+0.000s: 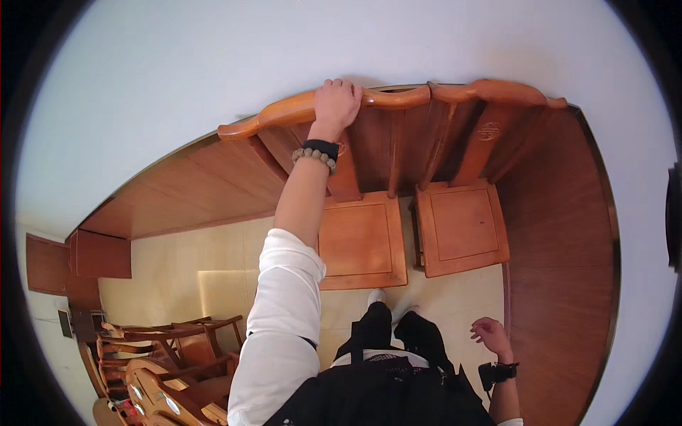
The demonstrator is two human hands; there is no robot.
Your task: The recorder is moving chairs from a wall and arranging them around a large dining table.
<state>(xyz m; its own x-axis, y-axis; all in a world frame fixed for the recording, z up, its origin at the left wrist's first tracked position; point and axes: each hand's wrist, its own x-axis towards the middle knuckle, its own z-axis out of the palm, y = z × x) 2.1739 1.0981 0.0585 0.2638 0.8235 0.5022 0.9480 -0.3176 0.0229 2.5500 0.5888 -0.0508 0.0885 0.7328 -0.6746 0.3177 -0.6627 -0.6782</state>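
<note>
My left hand (337, 106) grips the curved top rail of a wooden chair (364, 234), its fingers over the far side of the rail by the wall. A carved splat and side spindles run down from the rail to a square panelled seat, partly hidden by my forearm. Close on the right stands a second wooden chair (463, 229) of like make, with a round carved emblem on its splat. My right hand (489, 334) hangs at the lower right beside my body, fingers loosely curled apart and holding nothing; a black device is strapped at that wrist.
Wood panelling (559, 239) lines the walls behind and right of the chairs. More wooden chairs (197, 346) crowd the lower left, near a wooden table (154, 391) with small shiny objects. A reddish-brown box-like cabinet (104, 254) stands at the far left.
</note>
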